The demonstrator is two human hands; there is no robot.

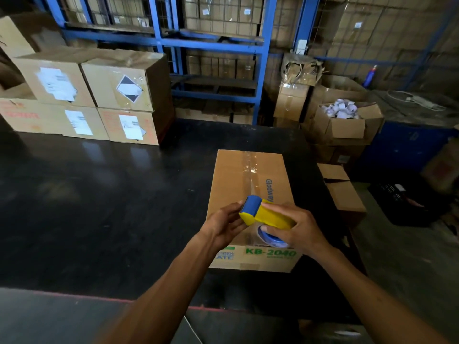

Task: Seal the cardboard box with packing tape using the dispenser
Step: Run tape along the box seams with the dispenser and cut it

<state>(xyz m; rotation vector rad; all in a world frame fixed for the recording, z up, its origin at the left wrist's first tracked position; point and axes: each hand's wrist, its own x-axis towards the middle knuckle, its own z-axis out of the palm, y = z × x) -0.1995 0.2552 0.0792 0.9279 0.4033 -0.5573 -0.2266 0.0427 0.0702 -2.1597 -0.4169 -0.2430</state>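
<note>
A closed cardboard box [231, 175] lies on the black table [99, 194], with a strip of clear tape [249, 170] running along its top seam from the far edge toward me. Above the box's near end I hold a yellow and blue tape dispenser [263, 213]. My right hand [298, 232] grips its yellow body and the tape roll from the right. My left hand [224, 225] touches the dispenser's blue front end with thumb and fingertips, its fingers curled toward it. The roll is partly hidden under my right hand.
Four labelled cartons [84, 95] are stacked at the table's far left. Blue racking [263, 58] stands behind. To the right of the table sit open boxes, one holding white rolls [340, 110], and a small carton [342, 192]. A black crate [407, 202] lies on the floor.
</note>
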